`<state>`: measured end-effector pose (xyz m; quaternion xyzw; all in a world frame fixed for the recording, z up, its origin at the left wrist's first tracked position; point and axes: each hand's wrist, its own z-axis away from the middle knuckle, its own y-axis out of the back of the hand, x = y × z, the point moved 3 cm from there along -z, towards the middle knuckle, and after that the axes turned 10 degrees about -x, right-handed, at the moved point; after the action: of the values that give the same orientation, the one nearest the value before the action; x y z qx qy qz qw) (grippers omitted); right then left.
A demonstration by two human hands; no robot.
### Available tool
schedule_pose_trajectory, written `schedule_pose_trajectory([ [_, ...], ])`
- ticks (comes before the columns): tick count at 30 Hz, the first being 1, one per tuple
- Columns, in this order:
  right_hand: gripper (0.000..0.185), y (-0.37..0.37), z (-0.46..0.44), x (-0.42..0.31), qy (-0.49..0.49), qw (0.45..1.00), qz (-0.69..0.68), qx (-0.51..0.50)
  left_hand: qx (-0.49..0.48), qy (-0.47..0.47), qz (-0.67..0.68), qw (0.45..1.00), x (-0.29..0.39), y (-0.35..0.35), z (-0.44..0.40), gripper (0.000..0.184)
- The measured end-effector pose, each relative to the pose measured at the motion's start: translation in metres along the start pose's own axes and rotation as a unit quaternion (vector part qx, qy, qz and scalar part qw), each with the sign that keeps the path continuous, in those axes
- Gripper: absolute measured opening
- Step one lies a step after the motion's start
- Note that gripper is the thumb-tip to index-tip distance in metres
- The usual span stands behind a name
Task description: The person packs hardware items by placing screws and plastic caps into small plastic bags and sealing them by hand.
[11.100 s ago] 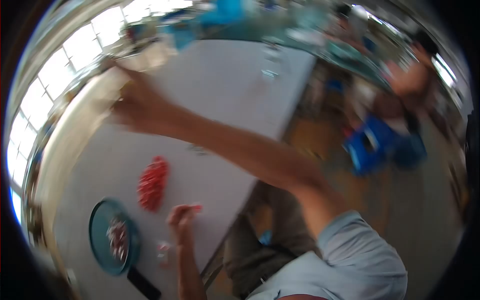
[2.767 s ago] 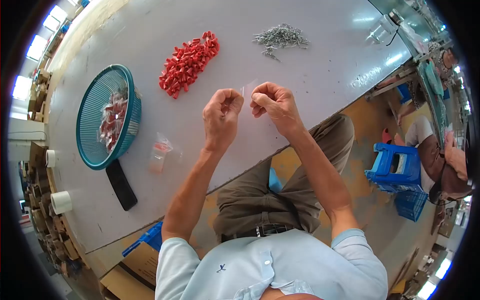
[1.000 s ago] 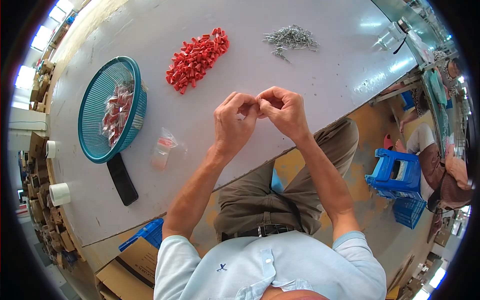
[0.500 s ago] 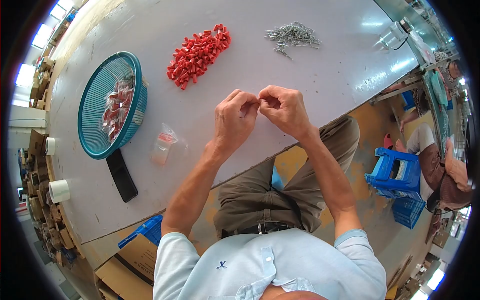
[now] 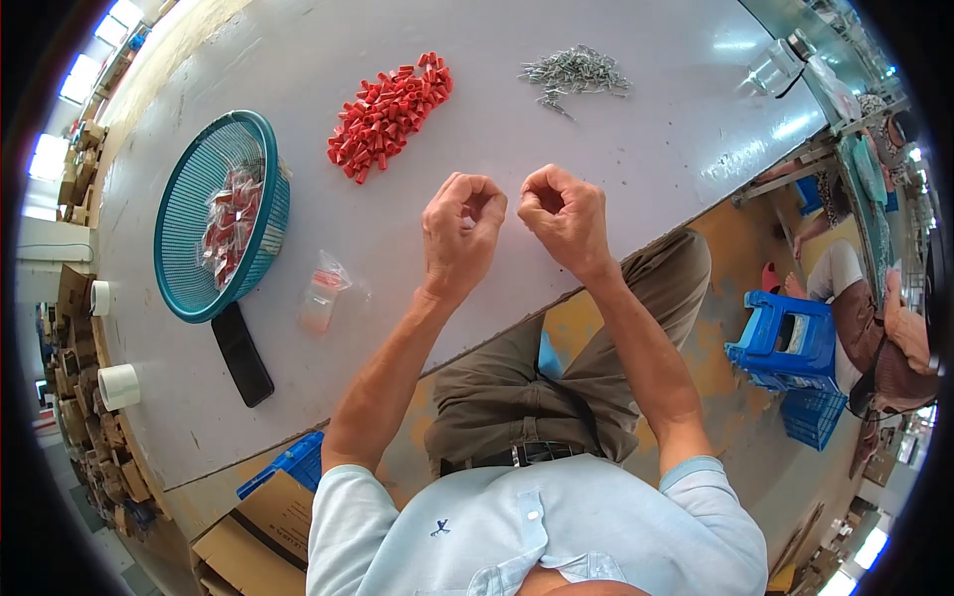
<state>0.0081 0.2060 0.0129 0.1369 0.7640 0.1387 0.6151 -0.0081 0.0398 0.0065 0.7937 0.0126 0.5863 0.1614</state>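
Observation:
Over the near part of the grey table [image 5: 477, 129], my left hand [image 5: 461, 234] is closed, thumb against curled fingers. My right hand [image 5: 567, 219] is curled the same way, a small gap to its right. Anything pinched in either hand is too small to make out. Beyond them lie a pile of red caps [image 5: 388, 117] and a pile of small metal screws [image 5: 574, 72]. Left of my left hand, clear plastic bags [image 5: 325, 292] lie flat. A teal basket [image 5: 266, 238] at the left contains clear packets with red pieces [image 5: 231, 228].
A black phone [image 5: 241, 356] lies beside the basket. Two tape rolls [image 5: 119, 386] are at the left edge. A clear jar [image 5: 778, 68] stands at the far right. Blue stool [image 5: 785, 341], crate [image 5: 812, 415] and a seated person [image 5: 863, 328] are right; a cardboard box [image 5: 260, 526] is below.
Half a second ago my fingertips met; now my hands are slightly apart. Compared with the earliest frame, my left arm and right arm are both low over the near table, and the view is steady.

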Motion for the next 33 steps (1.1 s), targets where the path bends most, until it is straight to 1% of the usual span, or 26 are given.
schedule_pose_trajectory([
  [1,0.007,0.001,0.000,-0.001,-0.001,1.000,0.002,-0.002,0.001,0.001,0.002,1.000,-0.001,0.000,0.000,0.009],
  [3,0.009,0.001,0.001,0.000,-0.047,0.994,-0.092,-0.026,0.001,-0.073,-0.014,0.997,0.005,-0.001,0.001,0.012],
  [4,0.009,0.002,0.001,0.000,-0.048,0.994,-0.091,-0.026,0.001,-0.073,-0.012,0.997,0.008,-0.002,0.001,0.012],
  [6,0.011,0.000,0.001,0.002,-0.054,0.984,-0.164,-0.039,0.003,-0.100,-0.042,0.994,0.015,-0.001,0.001,0.013],
  [9,0.012,-0.001,0.002,0.000,-0.066,0.979,-0.186,-0.044,-0.010,-0.107,-0.068,0.992,0.019,-0.002,0.002,0.010],
  [13,0.012,-0.002,0.006,0.000,-0.063,0.980,-0.183,-0.055,-0.014,-0.093,-0.066,0.993,0.016,-0.002,0.004,0.010],
  [18,0.011,-0.002,0.008,-0.001,-0.060,0.989,-0.120,-0.060,-0.017,-0.096,-0.117,0.988,0.017,-0.003,0.006,0.008],
  [22,0.010,-0.002,0.006,0.005,-0.057,0.989,-0.115,-0.077,-0.031,-0.098,-0.104,0.989,0.018,-0.002,0.004,0.008],
  [25,0.010,-0.001,0.005,0.004,-0.073,0.984,-0.144,-0.080,-0.040,-0.073,-0.084,0.993,0.014,-0.004,0.003,0.008],
  [28,0.006,0.000,0.003,0.002,-0.065,0.985,-0.137,-0.087,-0.032,-0.066,-0.059,0.996,0.013,-0.003,0.003,0.009],
  [30,0.006,0.002,0.003,0.001,-0.059,0.995,-0.049,-0.069,-0.004,-0.091,-0.084,0.992,0.013,0.000,0.003,0.010],
  [31,0.006,0.005,0.004,0.001,-0.058,0.995,-0.049,-0.068,-0.004,-0.092,-0.084,0.992,0.013,0.002,0.003,0.010],
  [33,0.008,0.009,0.007,0.004,-0.099,0.988,-0.093,-0.067,0.024,-0.065,-0.034,0.997,0.009,0.007,0.001,0.009],
])
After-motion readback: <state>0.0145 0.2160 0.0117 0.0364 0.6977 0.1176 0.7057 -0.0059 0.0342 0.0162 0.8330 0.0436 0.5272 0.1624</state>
